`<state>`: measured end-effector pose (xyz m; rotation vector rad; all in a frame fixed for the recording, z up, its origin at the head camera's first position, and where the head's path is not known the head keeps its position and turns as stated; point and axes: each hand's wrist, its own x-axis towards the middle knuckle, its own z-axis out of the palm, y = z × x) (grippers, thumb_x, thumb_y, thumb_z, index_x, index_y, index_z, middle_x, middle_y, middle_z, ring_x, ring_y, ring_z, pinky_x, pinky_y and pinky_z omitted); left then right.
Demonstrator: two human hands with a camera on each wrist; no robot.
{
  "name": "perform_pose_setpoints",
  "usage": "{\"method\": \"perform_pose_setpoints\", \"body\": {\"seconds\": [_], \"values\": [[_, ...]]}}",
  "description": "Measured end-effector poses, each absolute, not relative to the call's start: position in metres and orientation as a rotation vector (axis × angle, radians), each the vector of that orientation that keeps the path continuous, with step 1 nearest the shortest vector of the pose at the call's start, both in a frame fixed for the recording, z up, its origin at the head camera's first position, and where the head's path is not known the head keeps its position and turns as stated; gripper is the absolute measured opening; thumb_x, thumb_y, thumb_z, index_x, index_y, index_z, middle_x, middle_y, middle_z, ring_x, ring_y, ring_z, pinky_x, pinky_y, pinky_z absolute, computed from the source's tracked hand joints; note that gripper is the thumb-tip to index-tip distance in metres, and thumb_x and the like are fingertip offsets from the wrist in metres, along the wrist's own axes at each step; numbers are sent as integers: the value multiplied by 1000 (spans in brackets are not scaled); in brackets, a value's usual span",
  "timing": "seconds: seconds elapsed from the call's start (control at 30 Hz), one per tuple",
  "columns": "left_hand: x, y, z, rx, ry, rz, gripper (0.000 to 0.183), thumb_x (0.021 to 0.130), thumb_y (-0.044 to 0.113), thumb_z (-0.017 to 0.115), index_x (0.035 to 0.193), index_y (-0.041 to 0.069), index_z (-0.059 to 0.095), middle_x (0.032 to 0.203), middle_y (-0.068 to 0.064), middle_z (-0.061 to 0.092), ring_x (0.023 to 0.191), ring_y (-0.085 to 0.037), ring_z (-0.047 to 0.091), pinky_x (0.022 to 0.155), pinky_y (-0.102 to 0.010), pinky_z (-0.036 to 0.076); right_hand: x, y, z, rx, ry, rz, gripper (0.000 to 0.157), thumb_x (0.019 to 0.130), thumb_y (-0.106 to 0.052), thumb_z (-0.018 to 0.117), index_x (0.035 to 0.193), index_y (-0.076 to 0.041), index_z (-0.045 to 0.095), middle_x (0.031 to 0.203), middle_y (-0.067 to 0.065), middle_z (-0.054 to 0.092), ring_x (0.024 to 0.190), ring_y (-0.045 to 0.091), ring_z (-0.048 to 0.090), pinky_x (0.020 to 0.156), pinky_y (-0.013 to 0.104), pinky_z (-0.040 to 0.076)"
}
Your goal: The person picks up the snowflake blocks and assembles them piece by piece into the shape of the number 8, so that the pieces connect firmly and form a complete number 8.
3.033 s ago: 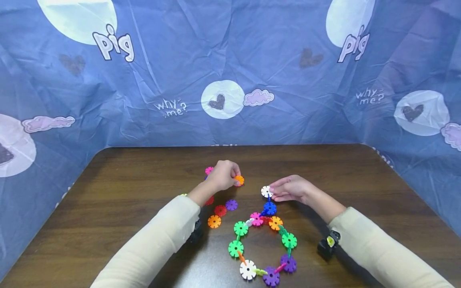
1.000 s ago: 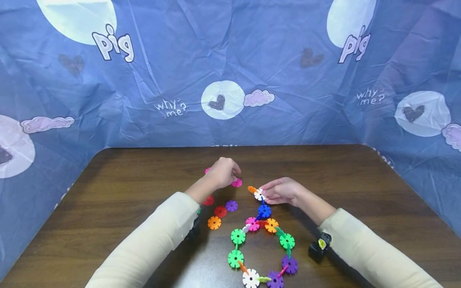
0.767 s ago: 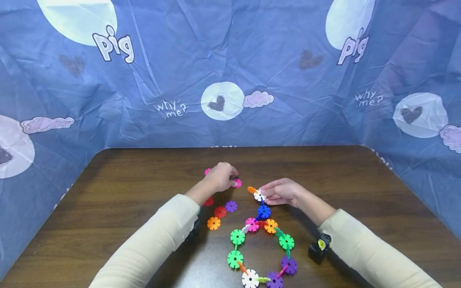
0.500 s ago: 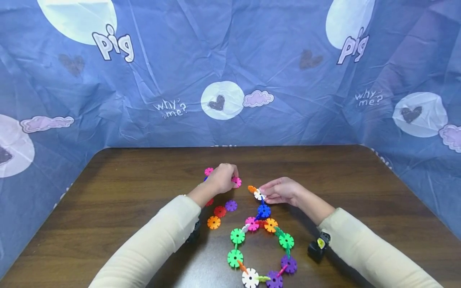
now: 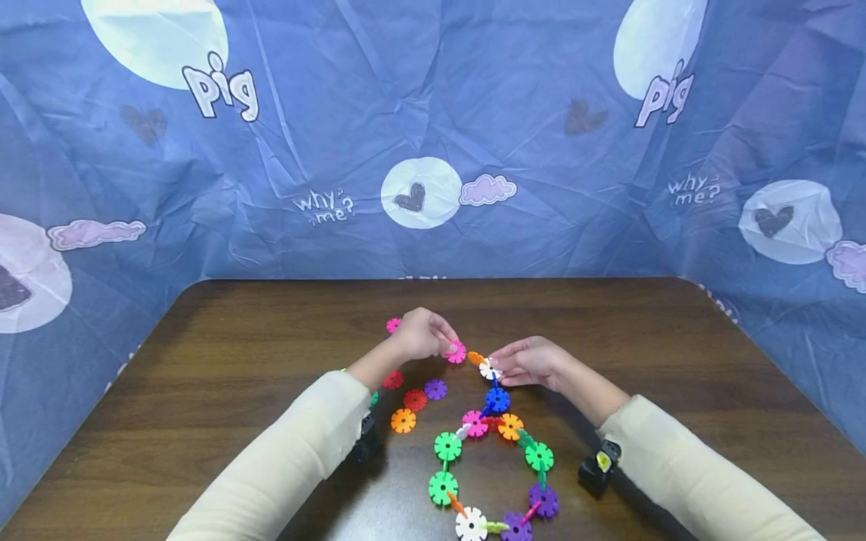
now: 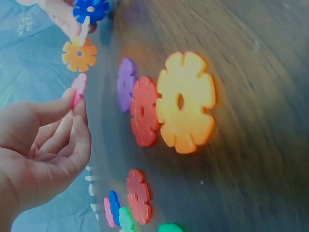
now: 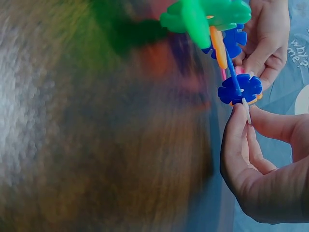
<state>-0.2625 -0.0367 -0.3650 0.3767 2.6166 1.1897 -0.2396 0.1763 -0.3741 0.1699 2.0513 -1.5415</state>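
Observation:
My left hand [image 5: 421, 335] pinches a pink snowflake disc [image 5: 456, 352] between thumb and fingertips. Close to its right is an orange snowflake disc [image 5: 476, 358], slotted into a white snowflake disc [image 5: 489, 369]. My right hand [image 5: 534, 361] pinches that white disc by its edge. From the white disc a short chain runs down through a blue disc [image 5: 498, 400] to a ring of linked discs, among them a green one [image 5: 443, 488]. In the left wrist view the pink disc [image 6: 79, 90] is edge-on, just short of the orange disc [image 6: 79, 54].
Loose discs lie left of the ring: purple [image 5: 436, 389], red [image 5: 415, 400] and orange [image 5: 404, 421]. Others, including a pink one [image 5: 394, 325], lie partly behind the left arm. A printed blue cloth [image 5: 419, 113] hangs behind the wooden table [image 5: 643, 315].
The orange disc left the left hand and now sits in the white disc. The left hand then picked up a pink disc and brought it right, towards the orange one. The right hand shifted slightly left.

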Motion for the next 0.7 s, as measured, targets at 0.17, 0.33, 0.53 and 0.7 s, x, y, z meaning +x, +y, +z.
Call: {"method": "perform_pose_setpoints", "body": {"seconds": [0.17, 0.33, 0.53, 0.7], "values": [[-261, -35, -364, 269, 2493, 1288, 9, 83, 6, 72, 91, 2, 75, 87, -12, 76, 62, -9, 61, 61, -23, 55, -240, 176, -374, 174, 2058, -1535, 37, 93, -8, 60, 126, 10, 54, 84, 1, 65, 67, 8, 64, 69, 22, 59], [-261, -33, -365, 253, 2457, 1323, 11, 84, 5, 71, 93, 1, 75, 89, -13, 76, 64, -9, 64, 68, -27, 59, -240, 176, -373, 152, 2055, -1534, 38, 93, -7, 60, 127, 11, 54, 81, 0, 65, 66, 7, 64, 68, 22, 59], [-263, -28, -370, 241, 2487, 1330, 11, 84, 7, 72, 93, 2, 75, 86, -11, 76, 63, -8, 61, 63, -23, 56, -239, 175, -375, 169, 2050, -1583, 38, 93, -3, 59, 126, 14, 53, 79, 0, 66, 64, 6, 64, 66, 21, 59], [-263, -25, -373, 181, 2505, 1334, 10, 84, 8, 72, 92, 4, 76, 85, -10, 76, 63, -8, 59, 56, -18, 47, -239, 173, -377, 178, 2056, -1624, 36, 92, 3, 57, 124, 18, 52, 78, 0, 67, 65, 6, 65, 67, 23, 60]]}}
